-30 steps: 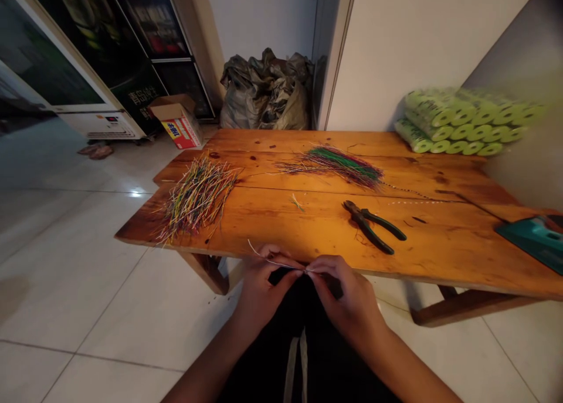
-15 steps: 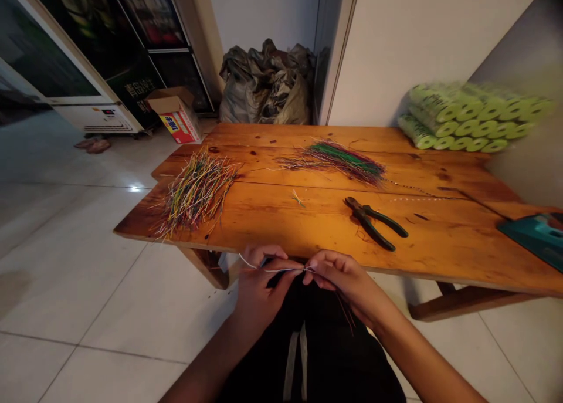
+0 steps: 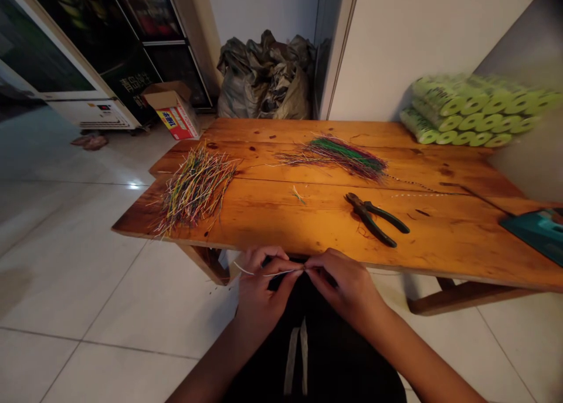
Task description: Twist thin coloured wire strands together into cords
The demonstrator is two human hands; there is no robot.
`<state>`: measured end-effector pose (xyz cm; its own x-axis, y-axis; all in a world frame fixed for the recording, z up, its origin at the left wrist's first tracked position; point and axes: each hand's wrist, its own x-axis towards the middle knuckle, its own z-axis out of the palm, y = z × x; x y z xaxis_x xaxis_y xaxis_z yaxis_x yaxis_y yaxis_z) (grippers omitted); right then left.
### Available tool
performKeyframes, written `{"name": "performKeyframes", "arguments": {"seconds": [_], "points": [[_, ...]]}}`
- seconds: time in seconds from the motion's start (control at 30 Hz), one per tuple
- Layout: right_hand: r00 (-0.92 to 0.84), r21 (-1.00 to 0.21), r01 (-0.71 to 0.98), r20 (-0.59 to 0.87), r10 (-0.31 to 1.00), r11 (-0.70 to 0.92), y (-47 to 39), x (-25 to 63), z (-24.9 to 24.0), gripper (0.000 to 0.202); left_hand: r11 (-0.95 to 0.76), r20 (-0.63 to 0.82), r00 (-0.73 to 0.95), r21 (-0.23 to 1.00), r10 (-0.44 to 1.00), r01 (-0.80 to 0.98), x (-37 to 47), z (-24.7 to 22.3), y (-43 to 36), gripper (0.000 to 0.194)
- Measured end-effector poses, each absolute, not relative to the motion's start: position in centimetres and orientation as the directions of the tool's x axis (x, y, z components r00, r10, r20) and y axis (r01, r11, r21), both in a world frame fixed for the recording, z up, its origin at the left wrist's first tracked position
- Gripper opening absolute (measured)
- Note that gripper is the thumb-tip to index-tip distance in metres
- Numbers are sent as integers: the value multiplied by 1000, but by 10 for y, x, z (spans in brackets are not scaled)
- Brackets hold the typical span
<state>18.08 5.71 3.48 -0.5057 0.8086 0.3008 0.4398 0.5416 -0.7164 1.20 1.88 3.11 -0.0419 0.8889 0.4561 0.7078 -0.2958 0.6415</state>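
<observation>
White strand point(image 3: 281, 272) lies pinched across the left hand point(image 3: 262, 288).

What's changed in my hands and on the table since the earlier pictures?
The free end of the white strand has swung down and leftward; the left hand keeps its pinch. The right hand, curled half a second ago, has straightened its fingers towards the left fingertips; any release is hidden. Pliers and both wire bundles stayed put.
</observation>
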Motion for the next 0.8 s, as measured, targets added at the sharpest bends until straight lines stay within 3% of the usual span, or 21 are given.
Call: {"name": "performKeyframes", "arguments": {"seconds": [0.07, 0.2, 0.27, 0.37, 0.47, 0.53, 0.67, 0.73, 0.8], "points": [[-480, -778, 404, 266, 836, 480, 57, 181, 35, 10, -305, 486, -49, 622, 873, 721, 12, 30, 18, 10], [-461, -975, 164, 60, 885, 151, 58, 181, 37, 12, -359, 581, -47, 562, 813, 745, 12, 30, 18, 10], [-449, -996, 71, 7, 893, 44, 58, 182, 38, 15, -357, 587, -53, 559, 808, 748, 12, 30, 18, 10], [-399, -1000, 29, -3, 917, 9, 54, 179, 41, 17, -339, 560, -64, 584, 826, 738, 12, 31, 17, 11], [-326, -988, 108, 71, 943, 112, 47, 176, 44, 17, -309, 496, -94, 667, 863, 678, 14, 32, 17, 9], [-283, -940, 212, 203, 938, 267, 43, 176, 43, 17, -280, 433, -135, 759, 891, 587, 16, 33, 18, 8], [-358, -665, 411, 511, 781, 623, 38, 183, 33, 28, -213, 282, -164, 914, 945, 346, 19, 31, 21, 6], [-460, -550, 411, 563, 686, 727, 38, 188, 28, 36, -199, 238, -140, 948, 961, 247, 18, 30, 22, 4], [-483, -580, 388, 533, 694, 716, 38, 189, 29, 36, -205, 243, -130, 946, 961, 252, 17, 31, 22, 4]]}}
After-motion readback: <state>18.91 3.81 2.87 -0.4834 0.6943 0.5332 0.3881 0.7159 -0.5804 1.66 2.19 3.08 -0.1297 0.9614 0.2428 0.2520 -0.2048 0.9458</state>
